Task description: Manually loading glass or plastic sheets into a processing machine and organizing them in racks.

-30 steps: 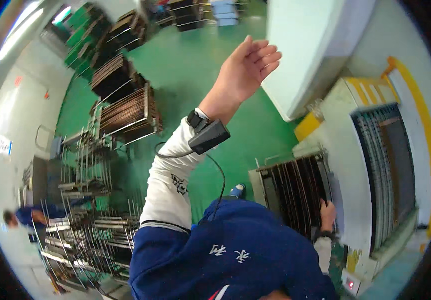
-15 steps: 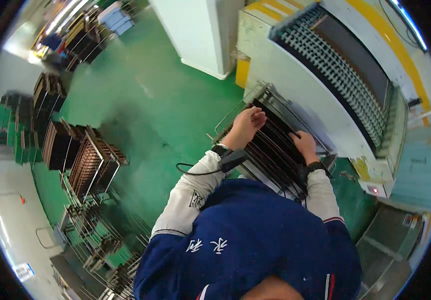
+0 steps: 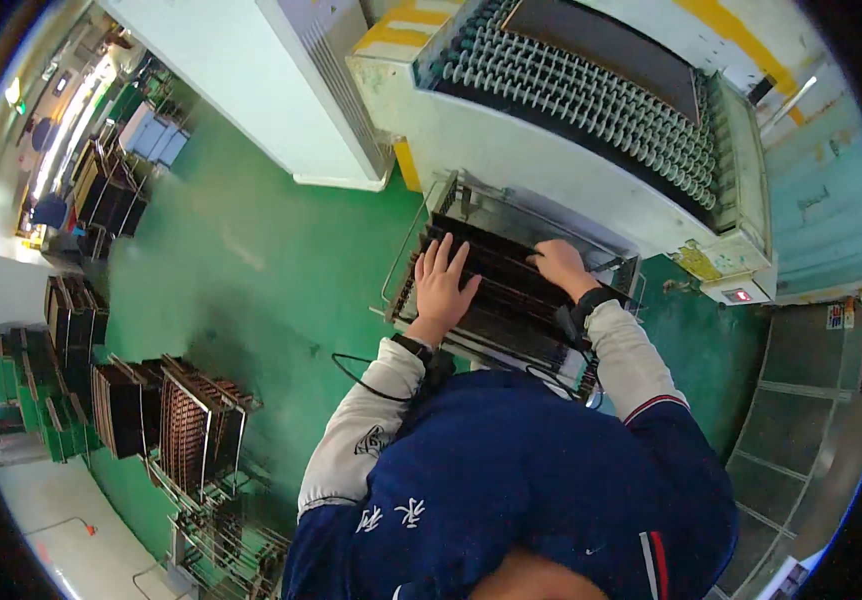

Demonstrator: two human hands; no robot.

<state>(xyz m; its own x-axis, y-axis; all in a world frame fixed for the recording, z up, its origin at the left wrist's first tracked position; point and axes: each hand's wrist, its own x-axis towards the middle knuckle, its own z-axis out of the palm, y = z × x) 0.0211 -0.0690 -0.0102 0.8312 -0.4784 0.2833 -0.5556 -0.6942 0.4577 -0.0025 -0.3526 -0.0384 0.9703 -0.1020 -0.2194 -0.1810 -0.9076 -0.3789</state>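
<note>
Here, left hand (image 3: pixel 441 293), right hand (image 3: pixel 563 268) at dark boards (image 3: pixel 501 265), uniform (image 3: pixel 541 450) (white-lettered)

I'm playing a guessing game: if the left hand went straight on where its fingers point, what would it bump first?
Probably the dark boards right in front of the left hand; farther on stands the pale machine. Depth is hard to judge.

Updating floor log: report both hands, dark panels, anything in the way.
Left hand spread over dark panels; right hand curled at them, grip unclear. Panels in metal rack. Roller machine beyond rack, not blocking hands.
</note>
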